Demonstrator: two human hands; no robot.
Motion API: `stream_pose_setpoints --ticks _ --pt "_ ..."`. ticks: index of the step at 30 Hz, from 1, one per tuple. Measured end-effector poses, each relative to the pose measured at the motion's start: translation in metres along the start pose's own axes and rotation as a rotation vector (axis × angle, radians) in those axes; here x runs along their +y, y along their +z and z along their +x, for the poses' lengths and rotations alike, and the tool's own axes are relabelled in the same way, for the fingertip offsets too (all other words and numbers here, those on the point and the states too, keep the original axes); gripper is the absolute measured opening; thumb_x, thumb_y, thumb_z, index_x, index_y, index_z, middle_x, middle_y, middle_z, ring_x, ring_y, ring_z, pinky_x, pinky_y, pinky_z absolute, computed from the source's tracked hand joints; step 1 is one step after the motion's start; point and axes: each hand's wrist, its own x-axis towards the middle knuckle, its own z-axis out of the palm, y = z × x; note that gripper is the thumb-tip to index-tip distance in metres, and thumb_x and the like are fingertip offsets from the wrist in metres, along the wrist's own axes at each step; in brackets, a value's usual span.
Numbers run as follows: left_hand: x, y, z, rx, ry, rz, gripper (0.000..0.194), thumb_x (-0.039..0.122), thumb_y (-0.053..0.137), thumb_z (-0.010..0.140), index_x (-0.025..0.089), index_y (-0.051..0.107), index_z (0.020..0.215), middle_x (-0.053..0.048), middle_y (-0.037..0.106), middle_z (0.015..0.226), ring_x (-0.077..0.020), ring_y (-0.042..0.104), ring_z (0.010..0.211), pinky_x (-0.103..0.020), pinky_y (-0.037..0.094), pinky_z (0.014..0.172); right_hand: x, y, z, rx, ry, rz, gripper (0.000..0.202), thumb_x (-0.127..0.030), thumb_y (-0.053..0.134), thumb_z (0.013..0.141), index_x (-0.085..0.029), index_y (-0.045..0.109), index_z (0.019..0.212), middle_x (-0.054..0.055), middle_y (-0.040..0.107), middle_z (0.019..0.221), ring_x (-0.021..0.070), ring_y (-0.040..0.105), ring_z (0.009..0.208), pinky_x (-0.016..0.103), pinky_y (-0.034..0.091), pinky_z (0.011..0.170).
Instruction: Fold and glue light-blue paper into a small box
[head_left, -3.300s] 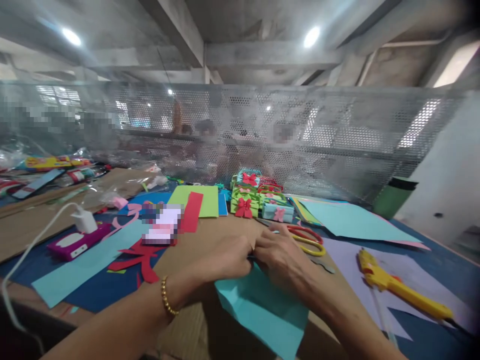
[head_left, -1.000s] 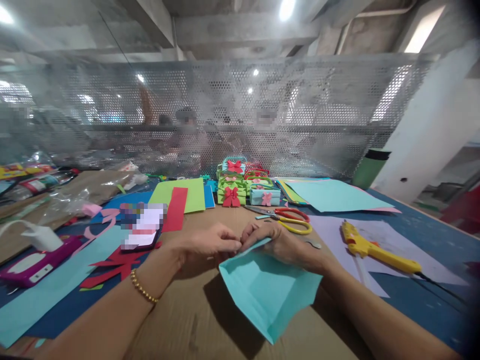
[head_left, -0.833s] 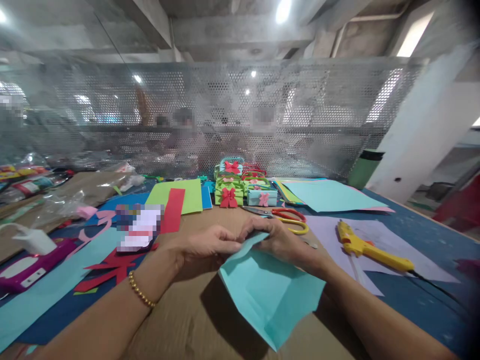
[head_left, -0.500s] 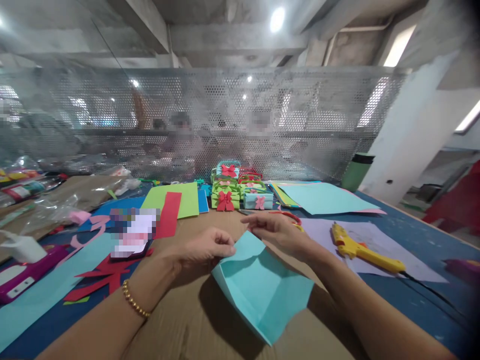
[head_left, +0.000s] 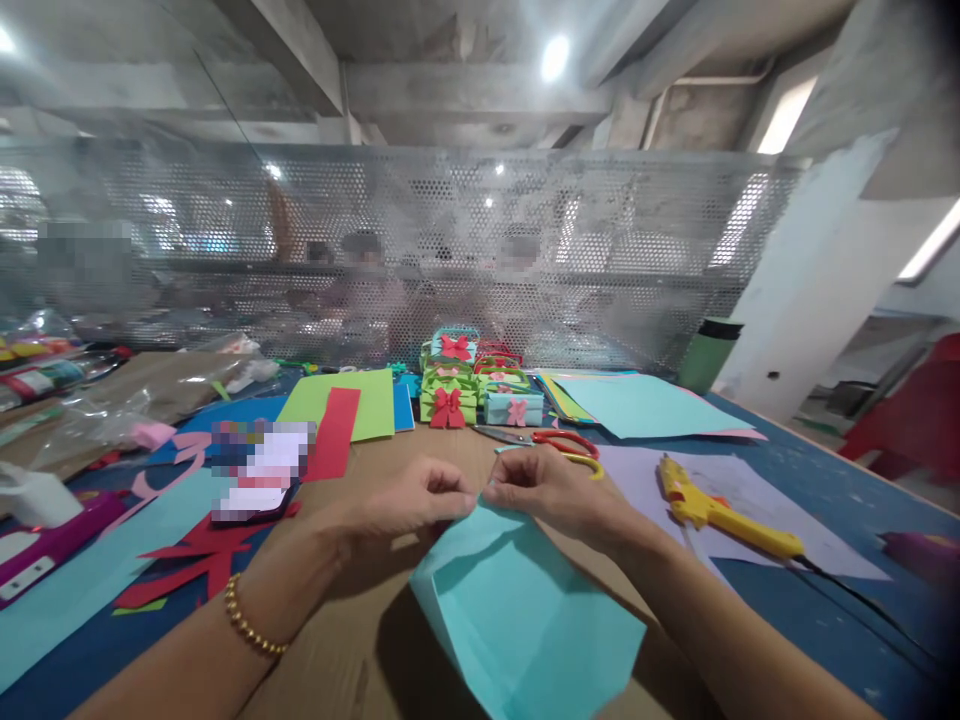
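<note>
A folded light-blue paper (head_left: 536,610), shaped like an open box, tilts above the brown cardboard. My left hand (head_left: 431,495) pinches its far edge between thumb and fingers. Right beside it, my right hand (head_left: 536,485) pinches the same edge, the two thumbs almost touching. Beyond my right hand lie scissors (head_left: 566,440) with red and yellow handles. The fingertips partly cover the edge being held.
Small paper bags with bows (head_left: 450,405) stand at the back centre. A yellow glue gun (head_left: 724,515) rests on lilac paper at right, its cord trailing. To the left are a phone (head_left: 262,470), red paper scraps (head_left: 202,560) and a purple power strip (head_left: 60,545). A green bottle (head_left: 709,355) stands back right.
My right hand has come down and left from above the paper and now grips its far edge by my left hand. The paper has moved slightly nearer to me.
</note>
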Motion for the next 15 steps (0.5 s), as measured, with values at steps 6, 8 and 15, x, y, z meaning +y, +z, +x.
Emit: stream_pose_setpoints --ticks 6,8,15 --pt "0.002 0.004 0.000 0.121 -0.001 0.012 0.008 0.023 0.064 0.069 0.016 0.063 0.068 0.004 0.049 0.062 -0.0098 0.041 0.055 -0.023 0.028 0.050 -0.003 0.004 -0.001 0.001 -0.018 0.004 0.031 -0.043 0.067 0.082 -0.016 0.061 0.071 -0.004 0.048 0.063 0.0088 0.039 0.058 0.023 0.028 0.051" --pt "0.004 0.005 -0.001 0.176 0.001 -0.018 0.010 0.026 0.065 0.068 0.016 0.063 0.069 0.003 0.050 0.062 -0.0104 0.043 0.056 -0.023 0.028 0.050 -0.004 0.003 0.000 0.021 -0.021 0.005 0.029 -0.043 0.066 0.083 -0.015 0.063 0.076 -0.003 0.050 0.065 0.0094 0.042 0.059 0.023 0.030 0.052" --pt "0.013 0.012 -0.004 0.240 0.034 0.039 0.014 0.029 0.059 0.072 0.016 0.063 0.071 0.002 0.052 0.066 -0.0114 0.043 0.060 -0.023 0.028 0.052 -0.004 0.006 0.001 0.105 -0.038 -0.009 0.022 -0.038 0.068 0.080 -0.015 0.066 0.079 -0.002 0.055 0.066 0.0093 0.043 0.059 0.022 0.032 0.052"
